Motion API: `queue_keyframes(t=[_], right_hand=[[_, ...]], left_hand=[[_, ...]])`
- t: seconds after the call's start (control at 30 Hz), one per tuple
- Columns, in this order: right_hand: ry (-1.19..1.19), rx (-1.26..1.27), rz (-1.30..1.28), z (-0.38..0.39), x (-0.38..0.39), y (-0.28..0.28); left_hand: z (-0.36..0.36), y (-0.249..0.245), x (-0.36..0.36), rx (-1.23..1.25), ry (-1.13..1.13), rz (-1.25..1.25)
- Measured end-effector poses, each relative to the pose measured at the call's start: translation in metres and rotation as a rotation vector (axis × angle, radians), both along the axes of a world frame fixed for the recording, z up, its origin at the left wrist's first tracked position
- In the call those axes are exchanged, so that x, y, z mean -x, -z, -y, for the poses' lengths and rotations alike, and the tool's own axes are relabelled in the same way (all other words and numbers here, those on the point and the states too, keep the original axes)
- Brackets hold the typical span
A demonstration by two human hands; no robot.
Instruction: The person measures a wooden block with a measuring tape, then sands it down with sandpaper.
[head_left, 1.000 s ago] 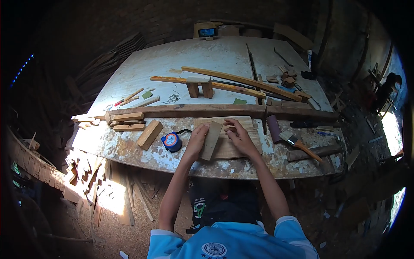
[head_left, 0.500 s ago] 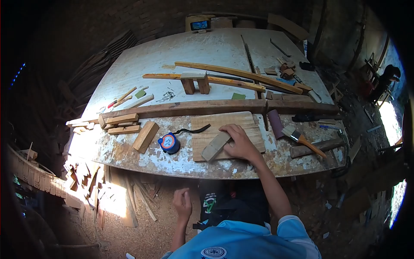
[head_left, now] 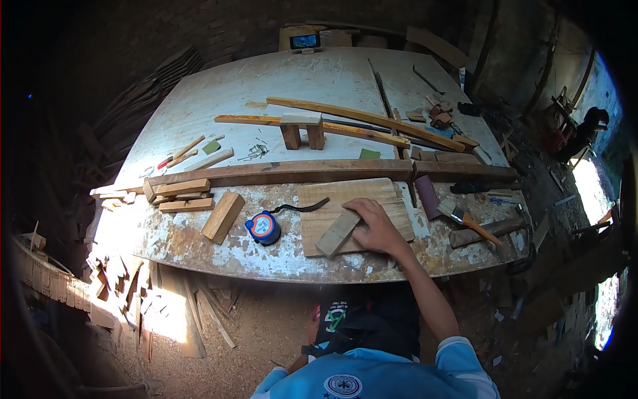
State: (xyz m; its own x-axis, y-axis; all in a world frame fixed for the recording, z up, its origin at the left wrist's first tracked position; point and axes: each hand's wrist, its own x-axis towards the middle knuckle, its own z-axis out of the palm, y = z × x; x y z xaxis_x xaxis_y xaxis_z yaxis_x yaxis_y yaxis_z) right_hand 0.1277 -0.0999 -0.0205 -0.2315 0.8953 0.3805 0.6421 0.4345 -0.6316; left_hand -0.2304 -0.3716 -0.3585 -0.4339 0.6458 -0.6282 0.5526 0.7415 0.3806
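Note:
My right hand (head_left: pixel 373 226) is closed around one end of a short wooden block (head_left: pixel 337 233). The block lies slanted on a flat wooden board (head_left: pixel 312 199) near the front edge of the worktable. Low beside my dark trousers, my left hand (head_left: pixel 314 324) shows only as a sliver, its fingers hidden. A blue tape measure (head_left: pixel 264 229) with a black strap stands left of the board. Further left rests another wood block (head_left: pixel 223 217).
A long wooden rail (head_left: pixel 279 173) crosses the table. Behind it are a small wooden stand (head_left: pixel 302 126), long strips (head_left: pixel 359 114) and nails (head_left: pixel 255 153). At right lie a sandpaper roll (head_left: pixel 427 197), a paintbrush (head_left: pixel 465 218) and a round wooden piece (head_left: pixel 488 231).
My left hand has dropped from in front of the table to beside my leg, mostly out of sight. My right hand keeps its hold on the block. The view has shifted slightly.

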Motion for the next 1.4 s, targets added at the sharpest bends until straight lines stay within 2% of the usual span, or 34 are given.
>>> queue_keyframes(t=[0.33, 0.43, 0.6, 0.77, 0.83, 0.9, 1.0, 1.03, 1.07, 1.13, 1.17, 1.2, 1.23, 1.33, 1.4], right_hand=[[-0.03, -0.003, -0.045, -0.001, -0.004, 0.001], [-0.022, -0.026, -0.061, 0.0, -0.006, 0.005], [-0.011, -0.09, -0.053, -0.004, -0.006, 0.013], [0.009, -0.028, -0.068, -0.001, -0.003, 0.013], [0.021, -0.021, -0.06, -0.001, -0.004, 0.012], [0.017, -0.019, -0.036, -0.001, -0.004, 0.01], [-0.034, -0.058, -0.206, 0.002, -0.01, 0.004], [0.015, -0.117, -0.241, 0.002, -0.021, 0.005], [0.127, -0.131, -0.246, 0.005, -0.033, -0.002], [0.626, -0.331, 0.173, 0.007, -0.06, -0.015], [0.842, -0.332, 0.326, 0.0, -0.073, -0.009], [0.928, -0.222, 0.419, -0.005, -0.088, -0.001], [0.909, 0.056, 0.365, -0.011, -0.1, 0.005], [0.861, -0.042, 0.24, -0.014, -0.108, 0.004], [0.691, -0.145, 0.004, -0.016, -0.101, -0.004]], left_hand=[[0.036, -0.015, 0.06, -0.016, -0.095, 0.029], [0.02, -0.016, 0.064, -0.07, -0.093, 0.082], [-0.056, -0.027, 0.013, -0.144, -0.118, 0.399], [-0.11, -0.067, -0.035, -0.071, -0.19, 0.822], [-0.123, -0.084, -0.035, -0.157, -0.025, 0.783], [-0.132, -0.097, -0.018, -0.482, 0.267, 0.525], [-0.146, -0.188, -0.038, -0.78, 0.31, 0.455], [-0.15, -0.218, -0.049, -0.862, 0.317, 0.453], [-0.156, -0.242, -0.059, -0.947, 0.319, 0.447], [-0.163, -0.277, -0.079, -1.035, 0.408, 0.485], [-0.165, -0.291, -0.09, -1.076, 0.455, 0.506], [-0.167, -0.305, -0.101, -1.098, 0.539, 0.493], [-0.17, -0.319, -0.112, -1.118, 0.63, 0.48], [-0.185, -0.346, -0.139, -1.165, 0.888, 0.432], [-0.195, -0.355, -0.155, -1.23, 0.907, 0.469]])
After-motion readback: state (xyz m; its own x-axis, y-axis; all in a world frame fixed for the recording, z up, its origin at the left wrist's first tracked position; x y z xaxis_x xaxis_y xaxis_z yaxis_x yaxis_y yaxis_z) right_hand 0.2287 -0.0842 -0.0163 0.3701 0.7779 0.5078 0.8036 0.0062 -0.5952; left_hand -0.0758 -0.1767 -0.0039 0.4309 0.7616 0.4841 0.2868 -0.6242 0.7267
